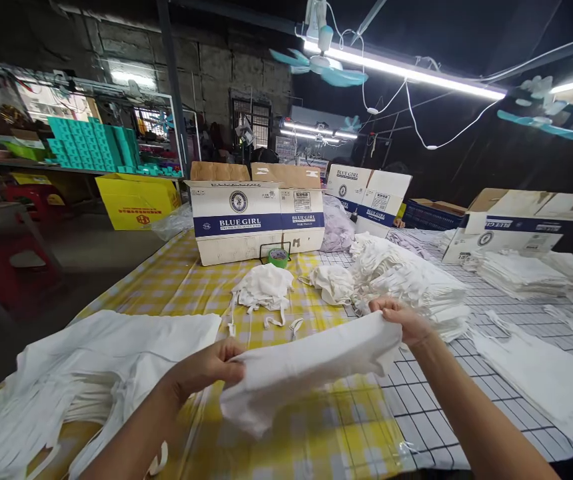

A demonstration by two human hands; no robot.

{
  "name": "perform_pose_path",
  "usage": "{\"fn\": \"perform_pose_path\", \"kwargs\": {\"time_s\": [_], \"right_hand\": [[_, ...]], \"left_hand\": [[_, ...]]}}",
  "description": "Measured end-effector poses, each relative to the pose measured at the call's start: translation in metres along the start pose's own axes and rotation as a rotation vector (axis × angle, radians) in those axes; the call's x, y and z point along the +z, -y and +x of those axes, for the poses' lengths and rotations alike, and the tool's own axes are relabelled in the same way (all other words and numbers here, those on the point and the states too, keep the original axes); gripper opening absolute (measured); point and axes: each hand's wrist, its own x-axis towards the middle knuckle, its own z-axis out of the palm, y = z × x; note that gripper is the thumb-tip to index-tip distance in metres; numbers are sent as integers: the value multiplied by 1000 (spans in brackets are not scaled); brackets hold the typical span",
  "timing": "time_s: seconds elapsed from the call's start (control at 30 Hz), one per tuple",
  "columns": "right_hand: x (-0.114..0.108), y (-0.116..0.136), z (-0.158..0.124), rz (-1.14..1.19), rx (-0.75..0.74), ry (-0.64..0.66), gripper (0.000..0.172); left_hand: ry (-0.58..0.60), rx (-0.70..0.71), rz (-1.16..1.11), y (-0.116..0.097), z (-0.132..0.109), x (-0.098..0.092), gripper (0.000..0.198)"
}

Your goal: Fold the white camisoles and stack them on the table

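I hold a folded white cloth piece [306, 370] stretched between both hands above the yellow checked tablecloth [176, 280]. My left hand [206, 370] pinches its near left end, fingers closed on the fabric. At the far right end my right hand [404, 320] grips the other edge, fingers curled over it. A flat stack of white cloth pieces with strap ends [81, 373] lies to the left of my left arm. Behind my right hand sits a big heap of white cloth [411, 277].
Two crumpled white bundles [264, 287] [334, 283] lie mid-table. A green tape roll [279, 257] stands before a "BLUE GIRL" carton [256, 213]. More cartons [369, 193] [516, 223] and white stacks [521, 273] [541, 373] fill the right. Shelves with teal boxes [91, 143] are left.
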Motion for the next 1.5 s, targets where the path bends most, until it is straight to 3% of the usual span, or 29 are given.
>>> {"fn": "perform_pose_path", "kwargs": {"time_s": [0.1,0.2,0.27,0.33,0.4,0.47,0.53,0.63,0.7,0.8,0.9,1.03,1.13,1.2,1.27,1.33,1.4,1.5], "right_hand": [[-1,-1,4,-144,53,117,39],[-2,-21,21,-488,90,21,31],[-5,-46,29,-749,93,-160,25],[-7,-75,29,-887,96,-311,20],[-5,-100,20,-901,94,-365,19],[3,-115,4,-910,73,-339,18],[14,-121,-14,-936,55,-261,17],[29,-123,-37,-1017,68,-162,23],[33,-125,-47,-1067,100,-157,28],[30,-134,-55,-1119,125,-217,18],[21,-143,-57,-1139,95,-283,11],[22,-144,-55,-1133,66,-480,14],[51,-141,-57,-1070,-63,-658,15],[84,-144,-61,-953,-141,-590,11],[122,-152,-64,-775,-109,-406,15],[155,-163,-65,-546,-43,-328,17],[177,-172,-60,-322,46,-377,26],[189,-169,-48,-1,192,-541,35]], "left_hand": [[38,-52,28,-5,-1,2,38],[-16,-163,169,8,5,4,33],[-158,-239,361,26,8,2,33],[-380,-268,590,43,8,2,36],[-583,-220,791,52,7,10,35],[-648,-137,899,52,6,28,27],[-572,-81,903,49,8,56,21],[-383,-34,859,51,16,100,32],[-300,-32,886,57,22,119,34],[-263,-35,947,67,27,128,17],[-266,-49,922,73,28,123,16],[-329,-154,743,75,29,116,16],[-397,-163,526,68,31,115,18],[-418,-152,422,59,32,117,18],[-420,-162,372,50,34,122,18],[-415,-166,369,42,36,131,16],[-425,-163,408,37,38,141,14],[-448,-95,504,34,38,153,12]]}}
